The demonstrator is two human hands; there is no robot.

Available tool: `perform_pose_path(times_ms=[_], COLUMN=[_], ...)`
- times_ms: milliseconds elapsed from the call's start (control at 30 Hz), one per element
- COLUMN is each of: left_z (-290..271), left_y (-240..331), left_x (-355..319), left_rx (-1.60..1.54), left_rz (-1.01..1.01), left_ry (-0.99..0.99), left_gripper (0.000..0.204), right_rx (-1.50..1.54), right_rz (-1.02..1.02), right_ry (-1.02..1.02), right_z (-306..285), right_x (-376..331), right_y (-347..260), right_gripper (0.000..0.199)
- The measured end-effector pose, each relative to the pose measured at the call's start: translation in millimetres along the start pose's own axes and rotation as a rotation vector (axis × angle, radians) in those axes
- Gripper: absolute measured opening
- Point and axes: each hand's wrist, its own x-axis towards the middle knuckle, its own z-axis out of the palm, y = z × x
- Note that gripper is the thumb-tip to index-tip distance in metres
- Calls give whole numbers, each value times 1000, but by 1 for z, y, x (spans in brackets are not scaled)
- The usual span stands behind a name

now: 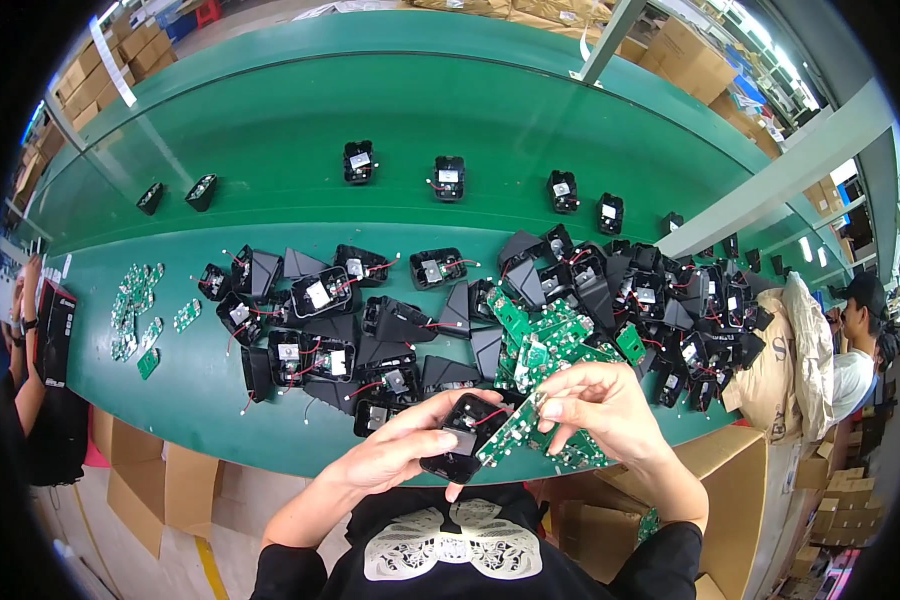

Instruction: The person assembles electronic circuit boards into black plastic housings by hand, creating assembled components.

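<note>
My left hand (395, 455) grips a small black plastic housing (463, 438) with a red wire running over it, held just past the near edge of the green bench (200, 390). My right hand (600, 405) pinches a green circuit board (513, 432) by its upper end and holds it tilted against the housing's right side. Right behind my hands lies a heap of green circuit boards (545, 335). Many more black housings with red wires (340, 330) are scattered over the bench in front of me.
Single black housings (448, 178) stand in a row on the green conveyor belt (300, 120) beyond. A dense pile of housings (690, 300) fills the right. Small green boards (135, 305) lie at left. Other people stand at both edges. Cardboard boxes (740, 480) sit beneath the bench.
</note>
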Motion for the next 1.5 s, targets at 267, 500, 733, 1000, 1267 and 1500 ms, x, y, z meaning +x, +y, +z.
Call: perform_pose_path(times_ms=[267, 500, 733, 1000, 1267, 1500], left_z=[-1, -1, 6, 21, 22, 26], left_y=[2, 3, -1, -15, -23, -25], left_x=[0, -1, 1, 5, 7, 9], left_rx=[42, 19, 205, 456, 511, 429], left_rz=[-39, -49, -46, 140, 225, 301], left_ry=[-24, -27, -78, 75, 115, 174], left_gripper=[54, 55, 54, 55, 54, 54], right_rx=[-33, -1, -173, -632, -1135, -1264], right_rz=[-9, -12, -69, -395, -811, -972], right_ry=[-9, 58, 23, 110, 208, 307], right_z=[1, 5, 18, 26, 36, 40], right_x=[-5, -7, -4, -5, -8, -8], right_y=[-3, -4, -3, -2, -7, 0], right_gripper=[21, 14, 15, 19, 24, 25])
